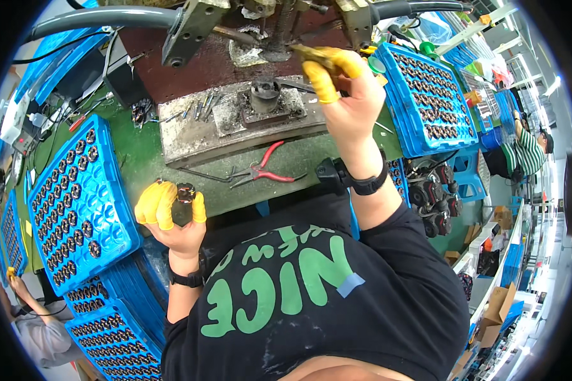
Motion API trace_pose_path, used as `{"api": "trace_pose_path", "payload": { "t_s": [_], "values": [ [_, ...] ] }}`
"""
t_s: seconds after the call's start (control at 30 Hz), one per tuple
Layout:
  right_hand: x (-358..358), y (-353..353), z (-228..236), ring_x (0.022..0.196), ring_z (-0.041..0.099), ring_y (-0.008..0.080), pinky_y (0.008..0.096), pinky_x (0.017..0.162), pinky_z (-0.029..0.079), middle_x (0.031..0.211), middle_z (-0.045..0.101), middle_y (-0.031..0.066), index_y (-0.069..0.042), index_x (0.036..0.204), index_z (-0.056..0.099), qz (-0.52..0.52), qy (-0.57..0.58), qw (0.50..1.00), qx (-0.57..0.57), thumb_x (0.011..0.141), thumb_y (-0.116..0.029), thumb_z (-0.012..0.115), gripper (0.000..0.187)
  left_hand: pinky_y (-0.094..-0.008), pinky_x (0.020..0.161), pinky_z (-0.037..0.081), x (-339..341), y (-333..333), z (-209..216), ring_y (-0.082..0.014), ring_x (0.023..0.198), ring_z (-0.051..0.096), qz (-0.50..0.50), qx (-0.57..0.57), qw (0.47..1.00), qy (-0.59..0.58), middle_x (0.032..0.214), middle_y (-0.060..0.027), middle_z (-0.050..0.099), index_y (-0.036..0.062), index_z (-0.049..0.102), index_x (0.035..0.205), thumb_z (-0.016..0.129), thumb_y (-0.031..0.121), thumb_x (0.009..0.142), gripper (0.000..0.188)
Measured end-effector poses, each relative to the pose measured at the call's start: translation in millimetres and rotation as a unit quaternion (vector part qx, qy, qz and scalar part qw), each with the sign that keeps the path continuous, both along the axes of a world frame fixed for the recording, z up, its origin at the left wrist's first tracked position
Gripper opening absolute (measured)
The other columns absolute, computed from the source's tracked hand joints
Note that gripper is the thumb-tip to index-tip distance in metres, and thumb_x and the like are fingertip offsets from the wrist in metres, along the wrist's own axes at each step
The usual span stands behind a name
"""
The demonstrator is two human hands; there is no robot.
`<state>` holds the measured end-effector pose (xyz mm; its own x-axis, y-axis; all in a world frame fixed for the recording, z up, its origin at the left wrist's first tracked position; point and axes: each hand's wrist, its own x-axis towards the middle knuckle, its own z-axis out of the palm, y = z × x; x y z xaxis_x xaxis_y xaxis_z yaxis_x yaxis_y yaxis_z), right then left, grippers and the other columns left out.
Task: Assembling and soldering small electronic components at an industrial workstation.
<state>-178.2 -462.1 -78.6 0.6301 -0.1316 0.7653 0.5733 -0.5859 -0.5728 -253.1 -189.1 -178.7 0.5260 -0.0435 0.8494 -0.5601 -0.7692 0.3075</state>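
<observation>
My left hand (171, 216), with yellow finger covers, is closed on a small black motor stator (185, 192) held upright between thumb and fingers, left of the bench's front edge. Farther out, my right hand (349, 86), also in yellow finger covers, curls above the right end of a worn metal base plate (184, 141). Its fingertips are pinched at a dark brownish area; whatever they hold blends with the stained covers. Left of that hand, a round metal fixture (265, 96) stands on the plate. Red-handled pliers (260, 173) lie in front of the plate.
Blue trays of stators stand at left (117, 209) and right (397, 101). Machine clamps (194, 32) with thick grey hoses overhang the fixture. Small rods (204, 105) and a black hex key (203, 174) lie nearby. Co-workers are at far left (41, 330) and far right (527, 152).
</observation>
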Motion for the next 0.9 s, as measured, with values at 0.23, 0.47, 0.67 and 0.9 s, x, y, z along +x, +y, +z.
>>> {"api": "trace_pose_path", "payload": {
  "t_s": [0.23,0.47,0.67,0.9],
  "values": [
    [-27,-16,26,0.069,0.061,0.0179,0.0264,0.059,0.049,0.084,0.063,0.0072,-0.006,0.098,0.065,-0.082,-0.052,0.974,-0.206,0.077,-0.003,0.072,0.023,-0.0410,0.089,0.044,-1,4,-1,-0.0301,0.100,0.055,-0.004,-0.024,1.000,-0.004,0.106,-0.0093,0.059,0.0048,0.059,0.106,0.079,0.014,0.072,0.041],
    [-8,38,66,0.074,0.057,0.0247,0.0330,0.065,0.047,0.083,0.060,0.0051,-0.010,0.091,0.066,-0.013,-0.168,0.927,-0.334,0.066,-0.007,0.076,0.027,-0.0407,0.089,0.045,1,7,-3,-0.0298,0.099,0.055,-0.011,-0.019,1.000,-0.014,0.105,-0.0082,0.059,0.0055,0.059,0.105,0.078,0.015,0.072,0.039],
    [-24,32,82,0.072,0.059,0.0249,0.0343,0.064,0.047,0.078,0.058,0.0056,-0.010,0.089,0.067,-0.110,-0.080,0.901,-0.413,0.068,-0.006,0.074,0.023,-0.0411,0.089,0.045,0,14,-7,-0.0295,0.100,0.055,-0.021,-0.061,0.998,-0.021,0.105,-0.0083,0.059,0.0058,0.059,0.105,0.078,0.015,0.072,0.040],
    [-24,54,84,0.071,0.059,0.0252,0.0329,0.062,0.048,0.081,0.059,0.0055,-0.010,0.089,0.066,-0.109,-0.116,0.911,-0.381,0.072,-0.010,0.074,0.019,-0.0397,0.082,0.045,1,15,-5,-0.0269,0.096,0.056,-0.052,-0.047,0.997,-0.030,0.104,-0.0047,0.058,0.0099,0.061,0.103,0.080,0.022,0.071,0.039]
  ]
}}
